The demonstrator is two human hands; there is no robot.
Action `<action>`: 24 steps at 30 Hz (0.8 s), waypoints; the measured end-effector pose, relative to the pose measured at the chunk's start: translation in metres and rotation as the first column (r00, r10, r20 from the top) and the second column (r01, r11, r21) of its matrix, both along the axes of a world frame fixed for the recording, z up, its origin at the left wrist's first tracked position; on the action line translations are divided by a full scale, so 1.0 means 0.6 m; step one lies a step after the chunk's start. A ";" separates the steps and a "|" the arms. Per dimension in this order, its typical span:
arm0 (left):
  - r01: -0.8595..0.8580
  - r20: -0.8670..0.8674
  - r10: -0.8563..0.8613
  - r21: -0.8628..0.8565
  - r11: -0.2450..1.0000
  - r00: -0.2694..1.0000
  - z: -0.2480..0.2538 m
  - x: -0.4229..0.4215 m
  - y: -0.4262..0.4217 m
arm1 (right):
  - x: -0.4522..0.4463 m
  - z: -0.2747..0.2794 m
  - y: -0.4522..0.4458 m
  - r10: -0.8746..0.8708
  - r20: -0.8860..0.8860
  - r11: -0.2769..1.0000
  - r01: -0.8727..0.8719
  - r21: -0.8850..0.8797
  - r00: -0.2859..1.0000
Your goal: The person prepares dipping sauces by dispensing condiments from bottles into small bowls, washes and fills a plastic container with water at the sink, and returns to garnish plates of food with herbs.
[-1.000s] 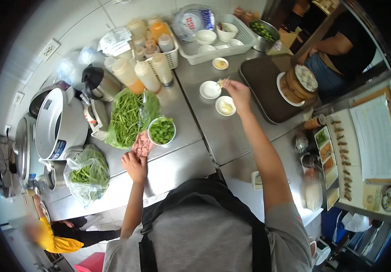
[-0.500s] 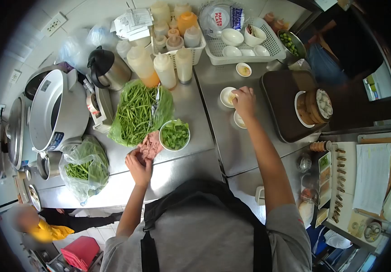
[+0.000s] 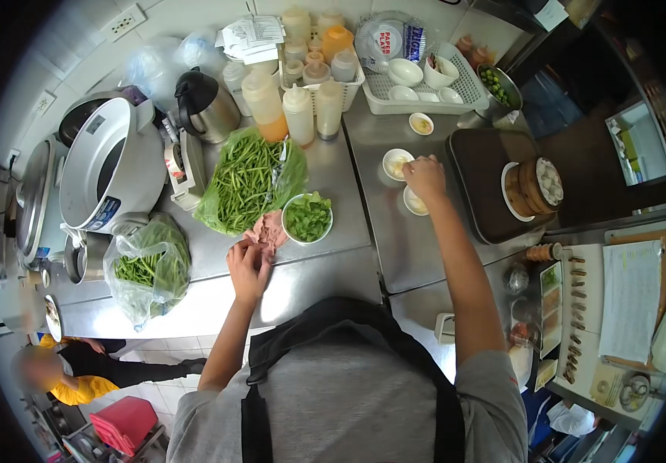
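Note:
My left hand (image 3: 247, 272) rests at the near edge of a crumpled pink cloth (image 3: 270, 231), its fingers bent and apart, fingertips touching the cloth. Beside the cloth stand a white bowl of green leaves (image 3: 307, 217) and an open plastic bag of green beans (image 3: 244, 181). My right hand (image 3: 425, 179) is over two small white bowls, fingertips drawn together at the rim of the farther bowl (image 3: 389, 171), which has pale yellowish contents. The nearer bowl (image 3: 415, 204) is partly under the hand. Whatever the right fingertips pinch is hidden.
Squeeze bottles (image 3: 298, 116) and a white basket of bowls (image 3: 456, 106) line the back. A third small bowl (image 3: 421, 124) stands farther off. To the right, a brown tray (image 3: 476, 204) bears a bamboo steamer (image 3: 530, 189). A large pot (image 3: 128, 174) and a second greens bag (image 3: 148, 274) lie left.
My view has shifted slightly. The right hand has drawn back a little from the farther bowl towards the nearer one. My left hand stays at the cloth, fingers more bent.

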State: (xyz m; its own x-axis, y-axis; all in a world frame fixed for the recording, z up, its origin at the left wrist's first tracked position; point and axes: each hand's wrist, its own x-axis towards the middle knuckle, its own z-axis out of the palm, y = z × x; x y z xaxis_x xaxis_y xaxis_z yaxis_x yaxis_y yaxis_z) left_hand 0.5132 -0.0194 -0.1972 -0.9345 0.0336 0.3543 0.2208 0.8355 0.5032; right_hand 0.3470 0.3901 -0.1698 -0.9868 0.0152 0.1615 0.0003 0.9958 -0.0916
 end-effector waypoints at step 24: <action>-0.045 0.173 0.082 -0.209 0.977 0.982 -0.023 -0.025 -0.013 | 0.064 0.140 -0.180 0.070 -0.332 0.706 -0.282 -0.650 0.941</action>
State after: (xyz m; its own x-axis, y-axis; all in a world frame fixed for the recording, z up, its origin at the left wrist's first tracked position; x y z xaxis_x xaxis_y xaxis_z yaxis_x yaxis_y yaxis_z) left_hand 0.4983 -0.0273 -0.2108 -0.9846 0.0257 0.1726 0.0854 0.9336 0.3481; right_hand 0.3854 0.2821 -0.0857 -0.9019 0.0558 0.4284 -0.2976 0.6385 -0.7097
